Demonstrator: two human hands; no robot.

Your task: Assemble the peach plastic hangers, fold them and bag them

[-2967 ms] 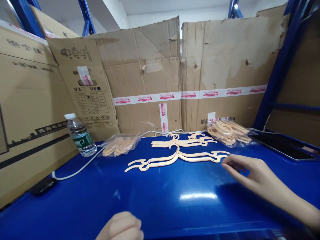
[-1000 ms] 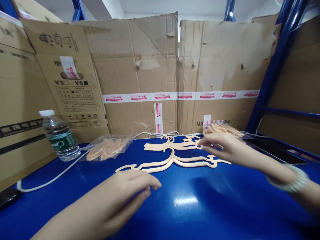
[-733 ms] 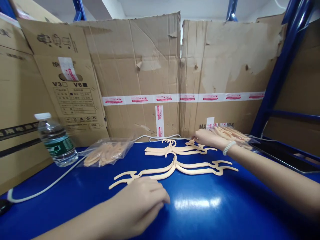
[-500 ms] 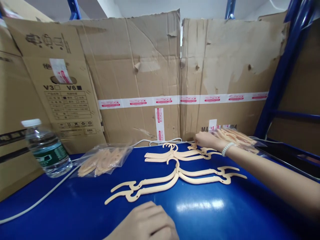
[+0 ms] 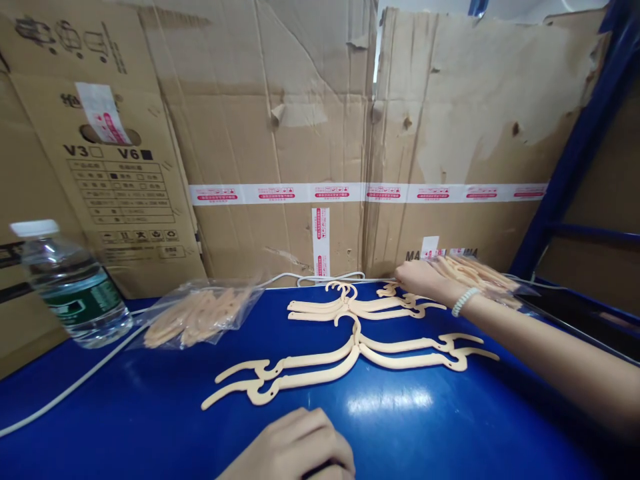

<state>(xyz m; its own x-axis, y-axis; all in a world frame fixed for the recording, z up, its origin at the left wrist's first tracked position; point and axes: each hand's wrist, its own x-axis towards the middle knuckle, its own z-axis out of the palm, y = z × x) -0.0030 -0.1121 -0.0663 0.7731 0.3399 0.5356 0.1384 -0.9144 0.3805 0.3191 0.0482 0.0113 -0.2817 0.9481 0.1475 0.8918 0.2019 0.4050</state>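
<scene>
Head camera view, read as a clock face: the person's right hand (image 5: 424, 280) reaches out between three and four o'clock, near the back edge of the blue table (image 5: 425, 440), a pale beaded bracelet (image 5: 465, 301) at its wrist. It is bent over some small beige pieces (image 5: 387, 291) at four o'clock; its fingertips are hidden, so whether they pinch anything cannot be told. The left hand (image 5: 300, 448) sits at six o'clock, cut off by the bottom edge, knuckles up and fingers bent close beside one another; the palm is out of sight, so whether it is closed or holds something cannot be told.

Just beyond it at six o'clock lies the front hanger set (image 5: 357, 349), hook toward twelve, two arms on either side, curved tips toward eight and four. Behind it, nearer the centre, lies the rear hanger set (image 5: 346, 307), with several hooks bunched together.

One clear bag of beige parts (image 5: 200, 317) lies at eight o'clock, another bag of such parts (image 5: 473, 277) near three, beside the right hand. A water bottle (image 5: 83, 303) stands toward nine, a white cord (image 5: 93, 372) running past it.
</scene>
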